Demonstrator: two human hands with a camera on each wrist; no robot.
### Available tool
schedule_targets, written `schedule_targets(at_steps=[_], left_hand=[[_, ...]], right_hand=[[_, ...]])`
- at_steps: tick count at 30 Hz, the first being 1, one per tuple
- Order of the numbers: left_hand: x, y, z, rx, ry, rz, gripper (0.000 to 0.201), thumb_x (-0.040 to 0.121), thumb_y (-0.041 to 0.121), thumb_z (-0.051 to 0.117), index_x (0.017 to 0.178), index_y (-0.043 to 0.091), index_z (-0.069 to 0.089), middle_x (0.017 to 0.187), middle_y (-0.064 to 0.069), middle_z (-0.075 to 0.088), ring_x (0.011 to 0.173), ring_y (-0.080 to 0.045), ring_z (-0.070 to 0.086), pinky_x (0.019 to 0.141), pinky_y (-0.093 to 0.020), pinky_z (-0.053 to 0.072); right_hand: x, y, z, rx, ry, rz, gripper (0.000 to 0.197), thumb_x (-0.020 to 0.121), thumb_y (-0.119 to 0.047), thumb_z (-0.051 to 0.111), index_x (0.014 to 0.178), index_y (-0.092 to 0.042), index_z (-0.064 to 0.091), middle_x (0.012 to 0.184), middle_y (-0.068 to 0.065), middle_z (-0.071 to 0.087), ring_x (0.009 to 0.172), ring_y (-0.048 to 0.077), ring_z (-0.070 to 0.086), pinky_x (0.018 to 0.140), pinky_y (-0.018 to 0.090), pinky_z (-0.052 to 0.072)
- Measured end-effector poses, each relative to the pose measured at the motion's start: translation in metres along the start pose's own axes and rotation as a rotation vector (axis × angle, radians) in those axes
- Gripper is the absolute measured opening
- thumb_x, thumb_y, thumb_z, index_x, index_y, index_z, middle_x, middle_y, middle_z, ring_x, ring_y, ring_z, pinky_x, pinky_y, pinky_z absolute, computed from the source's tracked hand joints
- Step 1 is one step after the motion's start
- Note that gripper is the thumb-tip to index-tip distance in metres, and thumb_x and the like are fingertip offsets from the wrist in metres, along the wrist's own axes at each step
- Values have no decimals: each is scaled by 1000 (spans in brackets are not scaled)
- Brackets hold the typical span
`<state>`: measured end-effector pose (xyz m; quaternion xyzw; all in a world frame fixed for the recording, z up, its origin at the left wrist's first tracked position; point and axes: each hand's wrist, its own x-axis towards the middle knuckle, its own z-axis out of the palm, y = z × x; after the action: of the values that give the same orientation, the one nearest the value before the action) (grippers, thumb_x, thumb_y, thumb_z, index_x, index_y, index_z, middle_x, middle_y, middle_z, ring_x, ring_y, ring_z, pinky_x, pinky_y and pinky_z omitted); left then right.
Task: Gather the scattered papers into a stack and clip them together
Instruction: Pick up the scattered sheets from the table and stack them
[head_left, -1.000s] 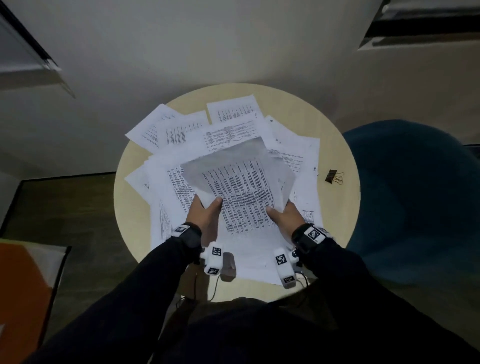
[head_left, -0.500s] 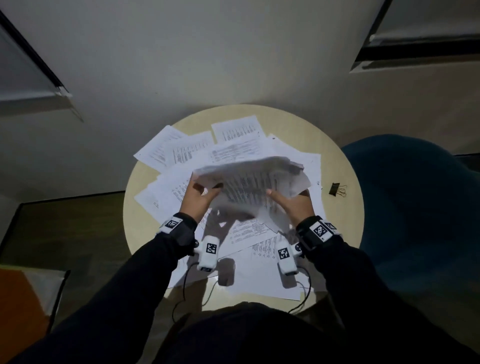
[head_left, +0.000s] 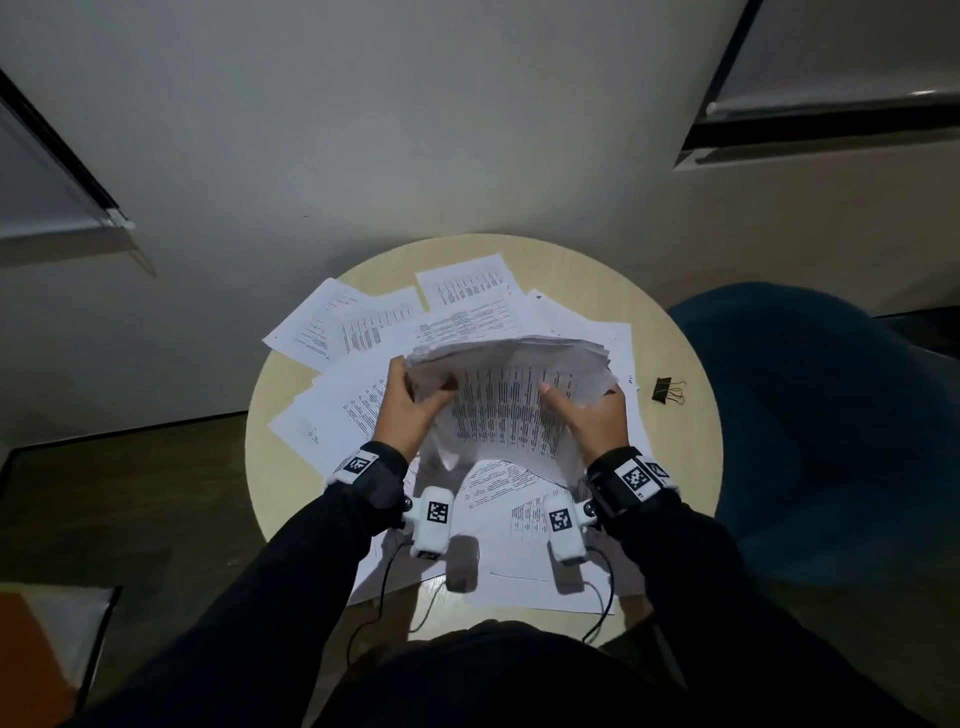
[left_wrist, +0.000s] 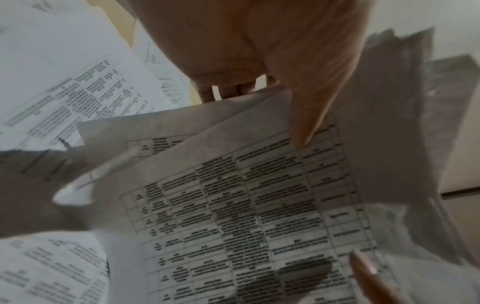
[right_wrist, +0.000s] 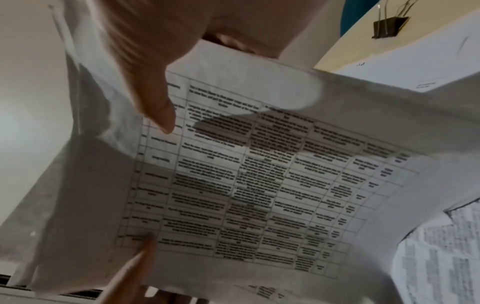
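A bundle of printed papers (head_left: 511, 400) is lifted nearly on edge above the round table (head_left: 691, 452), its sheets bowed. My left hand (head_left: 415, 402) grips its left side, thumb in front and fingers behind. My right hand (head_left: 592, 410) grips its right side the same way. Both wrist views show the top sheet (left_wrist: 246, 205) (right_wrist: 259, 185) with a printed table and a thumb pressed on it. Several loose papers (head_left: 363, 332) still lie spread on the table beneath and around the bundle. A black binder clip (head_left: 662, 389) (right_wrist: 389, 26) lies on the table, right of the papers.
A dark blue chair (head_left: 831, 426) stands close to the table's right side. A light wall rises behind the table. An orange-and-white object (head_left: 41, 654) lies on the dark floor at lower left. Cables hang from the wrist cameras over the table's near edge.
Both hands have raised the gathered sheets off the table and tipped them from flat to nearly upright. The view has shifted so the table sits lower in the frame.
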<state>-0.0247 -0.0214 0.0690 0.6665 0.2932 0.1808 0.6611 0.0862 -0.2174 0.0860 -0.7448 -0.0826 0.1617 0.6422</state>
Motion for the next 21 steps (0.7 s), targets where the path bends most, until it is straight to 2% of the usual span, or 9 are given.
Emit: schedule_targets(at_steps=[4,7,10,12,14,15,17,19,21], left_hand=[[-1,0,8,12,18,-33,54,88,18,69,135,17,42,130,1,56,128,-20,50,107,-35,39],[1,7,14,-52,-12,-5,55,93,25,61,142,19,39,144,1,49,135,-16,44,113,-41,34],[1,14,13,-100,-15,16,38,93,28,61,129,24,49,130,4,58,121,-11,55,110,-48,39],[-2,17,9,-93,-7,-17,60,84,49,67,134,25,44,137,1,54,126,-14,52,110,-49,39],[-3,21,7,-106,7,-36,90,70,66,70,143,25,35,146,-3,45,132,-19,46,108,-48,41],[-2,23,7,-115,24,-13,93,68,69,70,142,25,36,146,-3,45,130,-19,48,105,-45,44],[0,35,11,-144,67,47,75,72,64,70,128,20,46,129,-3,57,113,-8,59,90,-28,51],[5,47,16,-154,155,111,45,85,50,67,107,13,53,99,4,63,80,10,60,69,-10,46],[12,52,19,-145,252,131,35,88,48,65,92,14,56,84,8,57,71,2,54,65,-14,41]], right_hand=[[3,-11,17,55,20,-48,48,73,-31,83,110,-11,59,99,-5,67,94,13,64,84,27,51],[4,-19,27,51,23,-65,33,77,-19,79,89,-11,49,84,-2,55,77,11,54,71,24,42],[0,-20,30,105,17,-29,29,82,-1,72,99,-8,49,89,-7,60,69,-12,62,65,7,47],[-5,-11,31,199,-12,-8,40,85,6,66,116,-10,49,98,-12,57,77,-16,64,65,4,49],[-12,-5,33,163,12,21,47,86,-1,67,129,-9,48,103,-19,53,105,-1,61,86,16,47],[-14,-3,34,123,23,26,49,86,-5,69,131,-8,49,106,-20,53,114,8,56,94,24,44],[-12,6,36,104,47,46,50,83,-14,73,129,-11,53,115,-10,62,119,18,56,102,38,45],[-16,11,38,104,74,65,65,75,-29,79,132,-17,52,130,2,61,124,21,55,105,47,44],[-17,15,37,87,78,56,70,68,-37,83,131,-21,55,130,3,62,124,22,56,104,50,46]])
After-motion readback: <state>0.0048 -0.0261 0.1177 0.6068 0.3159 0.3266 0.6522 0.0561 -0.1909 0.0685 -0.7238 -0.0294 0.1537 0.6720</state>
